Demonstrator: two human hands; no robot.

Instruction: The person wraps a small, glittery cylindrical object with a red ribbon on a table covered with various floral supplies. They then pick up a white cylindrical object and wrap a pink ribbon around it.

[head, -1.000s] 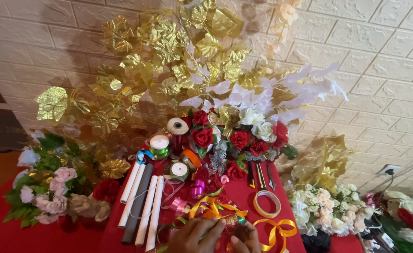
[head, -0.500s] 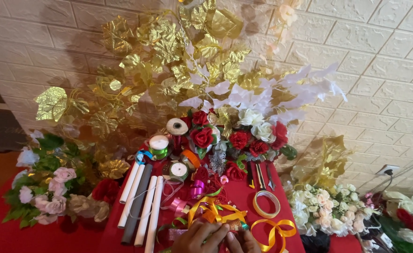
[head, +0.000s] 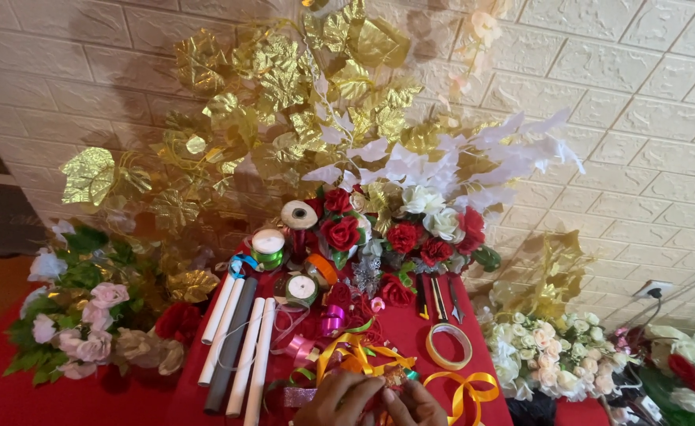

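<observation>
Both hands meet at the bottom edge, over the red tablecloth (head: 410,331). Left hand (head: 339,401) curls closed, fingertips pinching a small reddish-gold ornament (head: 393,379); right hand (head: 420,404) pinches the same piece from the other side, partly cut off by the frame. Ornament sits just below the tangle of orange ribbon (head: 355,351). Tape ring (head: 450,345) lies just right of that; yellow ribbon loop (head: 466,388) beside the right hand. White and grey rolled tubes (head: 241,347) lie left of the hands. Ribbon spools (head: 270,246) and red-and-white rose bunch (head: 399,229) sit further back, gold leaf branches (head: 284,102) against the wall.
</observation>
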